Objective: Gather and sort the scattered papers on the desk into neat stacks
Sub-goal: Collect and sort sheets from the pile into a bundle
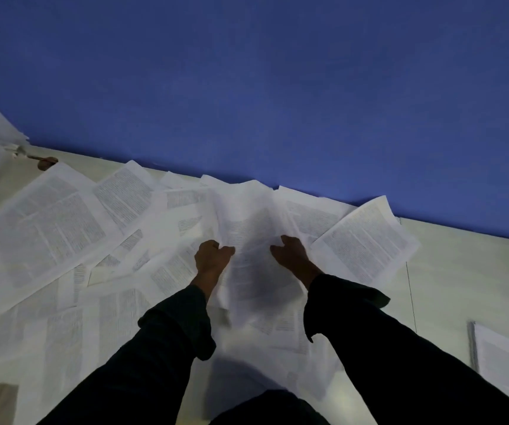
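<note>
Both hands grasp one bundle of printed sheets (253,240) by its side edges: the left hand (211,256) pinches the left edge, the right hand (291,253) the right, dark sleeves (369,348) reaching in from below. The bundle is blurred and stands over the middle of the pale desk (468,271). Loose printed papers (50,222) lie overlapping across the desk's left and centre; one angled sheet (366,240) lies just right of the bundle. A separate stack (504,366) sits at the right edge. A blue wall (277,87) rises behind.
</note>
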`<state>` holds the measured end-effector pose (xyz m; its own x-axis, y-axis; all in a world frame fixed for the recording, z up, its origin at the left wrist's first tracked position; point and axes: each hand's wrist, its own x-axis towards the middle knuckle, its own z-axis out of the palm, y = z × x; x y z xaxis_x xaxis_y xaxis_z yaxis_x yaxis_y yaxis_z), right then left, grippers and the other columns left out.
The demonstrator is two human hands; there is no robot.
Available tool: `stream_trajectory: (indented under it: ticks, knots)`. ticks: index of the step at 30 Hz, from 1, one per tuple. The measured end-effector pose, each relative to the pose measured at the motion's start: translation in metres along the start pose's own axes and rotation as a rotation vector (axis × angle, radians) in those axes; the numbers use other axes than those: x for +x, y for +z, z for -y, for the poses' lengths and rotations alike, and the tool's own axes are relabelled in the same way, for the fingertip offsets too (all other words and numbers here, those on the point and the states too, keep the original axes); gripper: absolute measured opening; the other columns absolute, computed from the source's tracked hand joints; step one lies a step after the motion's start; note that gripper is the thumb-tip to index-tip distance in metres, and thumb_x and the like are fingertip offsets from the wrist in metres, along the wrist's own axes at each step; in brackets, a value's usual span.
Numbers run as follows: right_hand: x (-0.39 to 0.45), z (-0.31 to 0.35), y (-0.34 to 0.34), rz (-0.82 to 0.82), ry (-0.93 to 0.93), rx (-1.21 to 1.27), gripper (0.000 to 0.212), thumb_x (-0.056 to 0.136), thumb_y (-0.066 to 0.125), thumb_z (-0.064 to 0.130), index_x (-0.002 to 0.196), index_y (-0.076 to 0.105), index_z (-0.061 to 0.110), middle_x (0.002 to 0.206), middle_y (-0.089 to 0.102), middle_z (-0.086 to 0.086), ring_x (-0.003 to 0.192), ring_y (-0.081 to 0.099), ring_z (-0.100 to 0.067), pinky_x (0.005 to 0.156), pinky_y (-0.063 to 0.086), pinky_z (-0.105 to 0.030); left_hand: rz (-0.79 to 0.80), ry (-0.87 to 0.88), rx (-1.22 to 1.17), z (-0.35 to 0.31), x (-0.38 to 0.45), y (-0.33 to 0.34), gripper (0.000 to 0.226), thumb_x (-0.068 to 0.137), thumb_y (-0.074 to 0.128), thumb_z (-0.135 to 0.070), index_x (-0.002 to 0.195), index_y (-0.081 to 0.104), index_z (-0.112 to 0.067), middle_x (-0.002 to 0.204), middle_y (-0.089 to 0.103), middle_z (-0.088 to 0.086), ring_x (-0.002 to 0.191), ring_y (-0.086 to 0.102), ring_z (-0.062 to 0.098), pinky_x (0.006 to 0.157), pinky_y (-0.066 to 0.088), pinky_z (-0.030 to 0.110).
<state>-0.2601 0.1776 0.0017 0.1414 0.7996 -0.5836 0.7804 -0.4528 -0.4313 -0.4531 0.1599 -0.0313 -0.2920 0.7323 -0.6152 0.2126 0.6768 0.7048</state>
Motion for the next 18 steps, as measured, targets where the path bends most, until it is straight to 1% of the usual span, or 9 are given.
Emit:
stream_trajectory:
  ticks: [2, 3, 5, 8, 10, 12, 14, 16, 18]
  knots:
    - [0.007, -0.003, 0.008, 0.011, -0.003, 0.011, 0.049, 0.098, 0.062, 0.036, 0.137, 0.059, 0.007, 0.144, 0.054, -0.02, 0.137, 0.048, -0.04, 0.114, 0.039, -0.041, 0.059, -0.033, -0.025, 0.0, 0.009, 0.001, 0.059, 0.082, 0.08, -0.03, 0.13, 0.059, -0.002, 0.128, 0.061, 0.01, 0.121, 0.057, 0.028, 0.1, 0.048, 0.034]
    - [0.009, -0.003, 0.011, -0.018, -0.003, 0.018, 0.044, 0.094, 0.065, 0.039, 0.126, 0.064, 0.009, 0.135, 0.06, -0.019, 0.131, 0.053, -0.041, 0.108, 0.044, -0.041, 0.086, -0.041, -0.037, -0.002, 0.011, 0.0, 0.072, 0.079, 0.082, -0.03, 0.138, 0.053, -0.002, 0.137, 0.057, 0.012, 0.123, 0.056, 0.029, 0.102, 0.048, 0.035]
    - [0.01, -0.003, 0.012, -0.051, 0.026, 0.038, 0.044, 0.088, 0.069, 0.047, 0.12, 0.066, 0.016, 0.131, 0.06, -0.015, 0.13, 0.052, -0.04, 0.106, 0.046, -0.046, 0.114, -0.041, -0.1, -0.001, 0.014, 0.0, 0.086, 0.071, 0.087, -0.024, 0.141, 0.044, -0.001, 0.137, 0.055, 0.01, 0.12, 0.058, 0.027, 0.102, 0.051, 0.038]
    - [0.009, -0.012, 0.009, -0.041, 0.083, -0.117, 0.075, 0.087, 0.067, 0.058, 0.151, 0.046, 0.025, 0.159, 0.031, -0.012, 0.15, 0.023, -0.038, 0.118, 0.027, -0.055, 0.132, -0.039, -0.219, 0.006, 0.016, 0.002, 0.101, 0.069, 0.089, -0.009, 0.146, 0.024, -0.002, 0.134, 0.048, 0.006, 0.124, 0.052, 0.025, 0.108, 0.047, 0.046]
    - [0.012, -0.023, 0.005, -0.009, 0.06, -0.09, 0.078, 0.086, 0.069, 0.057, 0.152, 0.045, 0.022, 0.16, 0.031, -0.011, 0.15, 0.024, -0.035, 0.119, 0.029, -0.054, 0.208, -0.025, -0.274, 0.007, 0.017, 0.0, 0.109, 0.059, 0.094, -0.008, 0.147, 0.031, -0.002, 0.138, 0.052, 0.009, 0.122, 0.056, 0.024, 0.107, 0.047, 0.046]
    - [0.014, -0.034, 0.0, -0.012, 0.008, 0.008, 0.079, 0.078, 0.076, 0.058, 0.142, 0.057, 0.016, 0.149, 0.052, -0.012, 0.138, 0.046, -0.035, 0.112, 0.043, -0.048, 0.342, 0.021, -0.252, 0.001, 0.011, -0.003, 0.085, 0.064, 0.09, 0.002, 0.14, 0.053, -0.004, 0.133, 0.063, 0.012, 0.113, 0.064, 0.022, 0.102, 0.051, 0.04]
    - [0.009, -0.038, -0.009, -0.04, 0.035, 0.152, 0.098, 0.061, 0.081, 0.069, 0.138, 0.059, 0.012, 0.139, 0.06, -0.013, 0.127, 0.057, -0.035, 0.106, 0.05, -0.046, 0.45, -0.004, -0.179, 0.0, 0.006, -0.004, 0.063, 0.068, 0.083, 0.011, 0.126, 0.065, -0.005, 0.12, 0.07, 0.012, 0.105, 0.067, 0.023, 0.093, 0.055, 0.036]
    - [0.004, -0.04, -0.015, -0.023, 0.112, 0.233, 0.109, 0.06, 0.087, 0.066, 0.144, 0.045, 0.01, 0.143, 0.048, -0.014, 0.131, 0.05, -0.035, 0.109, 0.047, -0.045, 0.428, -0.033, -0.122, 0.006, 0.001, -0.006, 0.059, 0.064, 0.085, 0.011, 0.119, 0.069, -0.004, 0.11, 0.073, 0.012, 0.099, 0.069, 0.026, 0.087, 0.058, 0.037]
    - [0.002, -0.043, -0.011, 0.012, 0.164, 0.351, 0.107, 0.066, 0.094, 0.047, 0.148, 0.035, 0.009, 0.146, 0.038, -0.013, 0.137, 0.043, -0.033, 0.111, 0.044, -0.043, 0.33, -0.018, -0.088, 0.018, 0.001, -0.007, 0.057, 0.062, 0.086, 0.006, 0.116, 0.07, -0.003, 0.107, 0.073, 0.013, 0.096, 0.069, 0.028, 0.088, 0.058, 0.04]
